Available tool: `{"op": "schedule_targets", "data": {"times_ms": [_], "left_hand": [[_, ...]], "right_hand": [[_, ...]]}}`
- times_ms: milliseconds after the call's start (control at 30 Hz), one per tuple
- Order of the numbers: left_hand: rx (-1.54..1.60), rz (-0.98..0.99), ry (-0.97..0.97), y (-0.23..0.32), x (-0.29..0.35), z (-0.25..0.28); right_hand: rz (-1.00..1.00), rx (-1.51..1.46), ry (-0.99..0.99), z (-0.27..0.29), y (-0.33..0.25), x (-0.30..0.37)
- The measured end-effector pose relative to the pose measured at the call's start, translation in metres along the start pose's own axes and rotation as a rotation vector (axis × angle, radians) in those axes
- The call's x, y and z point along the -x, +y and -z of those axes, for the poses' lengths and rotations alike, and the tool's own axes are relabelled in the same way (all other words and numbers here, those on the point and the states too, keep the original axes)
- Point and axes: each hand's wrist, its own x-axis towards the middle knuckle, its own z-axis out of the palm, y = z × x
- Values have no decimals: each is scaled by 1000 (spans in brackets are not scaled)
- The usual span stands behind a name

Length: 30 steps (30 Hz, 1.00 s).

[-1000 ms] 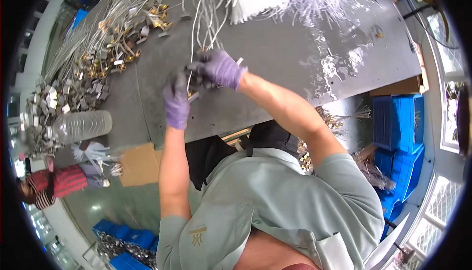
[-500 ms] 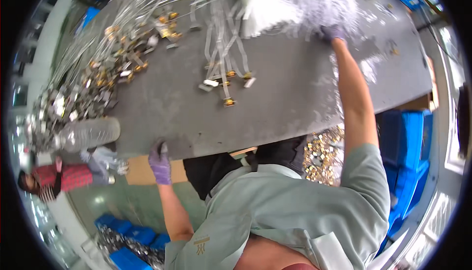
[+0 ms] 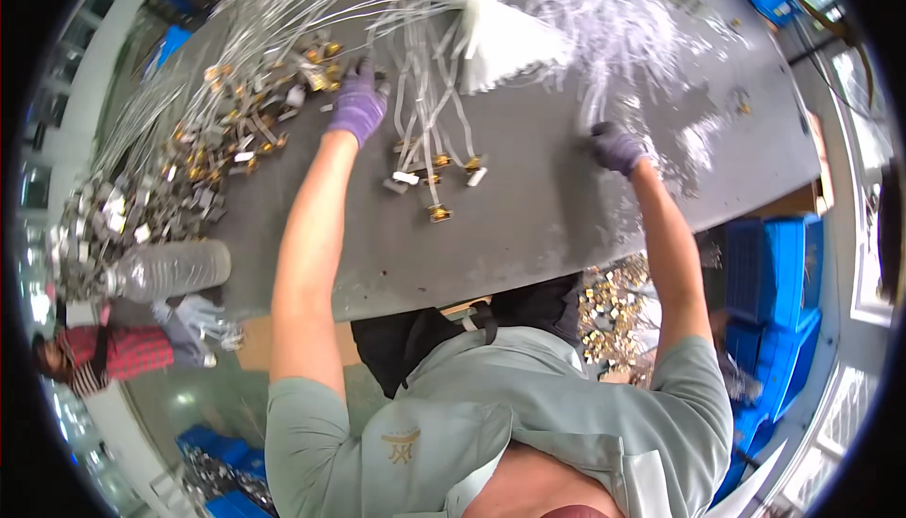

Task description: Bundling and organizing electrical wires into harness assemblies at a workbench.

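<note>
My left hand (image 3: 359, 110), in a purple glove, reaches over the table beside the near edge of a heap of flat cables with gold and silver connectors (image 3: 274, 103). Its fingers are stretched out and it holds nothing that shows. My right hand (image 3: 618, 148), gloved with dark fingertips and slightly blurred, is closed at the end of thin whitish strips (image 3: 595, 101) that trail from a tangled pile of clear strips (image 3: 613, 27). Between the hands lie several loose flat cables with connectors (image 3: 436, 169), below a white bundle of strips (image 3: 495, 37).
A clear plastic bottle (image 3: 175, 270) lies at the table's left edge. Blue crates (image 3: 769, 268) stand on the right, and a heap of gold-coloured parts (image 3: 609, 315) sits below the table's front edge. Another person in a red checked garment (image 3: 132, 350) is at the far left.
My left hand has gone from the table's front edge up to the connector heap. My right hand has drawn back toward me from the clear pile, with strips trailing to it.
</note>
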Motion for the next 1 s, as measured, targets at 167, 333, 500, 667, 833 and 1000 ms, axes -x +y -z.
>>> {"op": "schedule_targets", "data": {"times_ms": [167, 333, 500, 667, 833, 1000], "left_hand": [[-268, -54, -432, 28, -34, -29], [-115, 40, -384, 7, 34, -7], [141, 279, -105, -18, 126, 24], [5, 421, -123, -47, 202, 75], [-24, 585, -283, -102, 307, 115], [567, 1037, -38, -60, 362, 163]], "right_hand": [[-39, 300, 115, 3, 31, 22], [-156, 491, 88, 16, 1, 27], [-30, 495, 177, 9, 26, 8], [-7, 574, 232, -2, 21, 33], [285, 362, 578, 5, 11, 51], [222, -551, 563, -8, 5, 72]]}}
